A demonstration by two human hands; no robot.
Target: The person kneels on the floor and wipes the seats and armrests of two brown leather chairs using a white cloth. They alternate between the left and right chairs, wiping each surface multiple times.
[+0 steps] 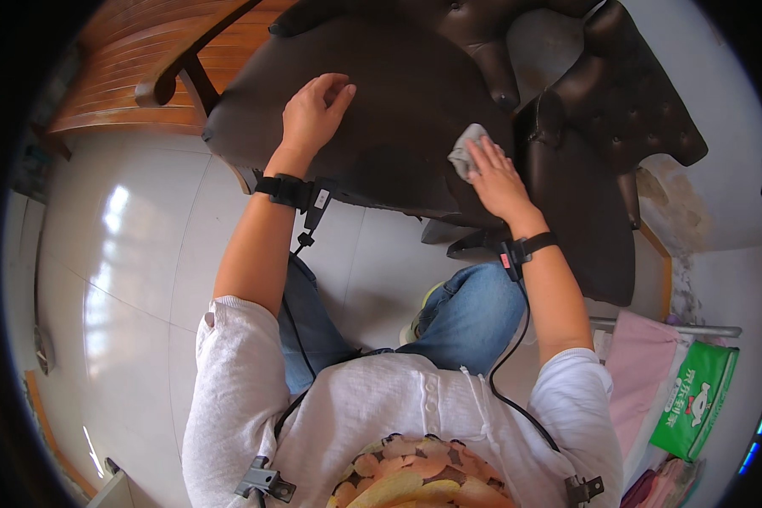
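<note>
Before me is a dark brown leather-like chair seat (381, 95), its covering torn along the near edge. My right hand (496, 181) lies on a light grey cloth (467, 151), pressed on the right part of this seat with the fingers spread over the cloth. Over the seat's left part is my left hand (314, 111), fingers loosely curled, holding nothing; whether it touches the seat I cannot tell. Both wrists wear black straps with small devices and cables.
A second dark chair with a buttoned back (641, 114) stands against the right wall. At the upper left is a wooden slatted bench (120, 95) with a curved armrest. Pink fabric (641, 355) and a green printed bag (695, 400) are at the lower right, above the tiled floor (133, 254).
</note>
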